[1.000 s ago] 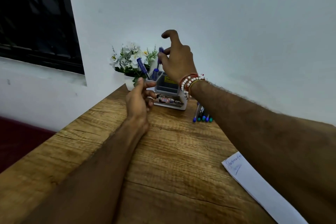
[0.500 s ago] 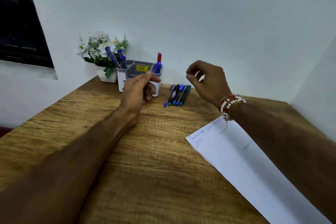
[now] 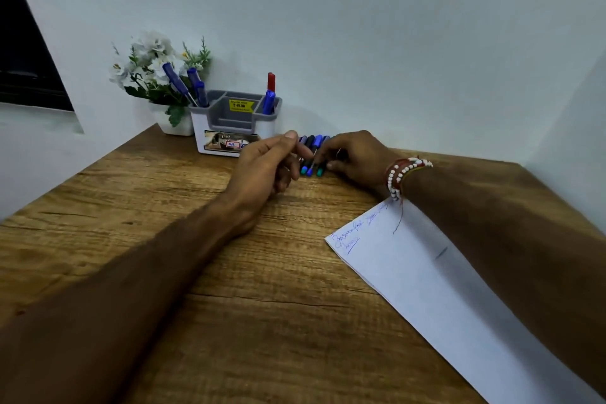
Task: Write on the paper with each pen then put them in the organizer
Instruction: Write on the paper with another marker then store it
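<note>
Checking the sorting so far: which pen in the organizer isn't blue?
The red-capped pen, standing in the organizer's right-hand compartment behind a blue pen; the left compartment's pens are all blue.

The right hand [image 3: 355,154] and left hand [image 3: 265,164] cover parts of the pens [image 3: 317,142] on the bench [image 3: 229,305]; pen count and the right hand's grip cannot be determined. The paper [image 3: 426,289] runs under the right forearm [image 3: 508,233] and off the bottom edge, and its writing is too small to read.
</note>
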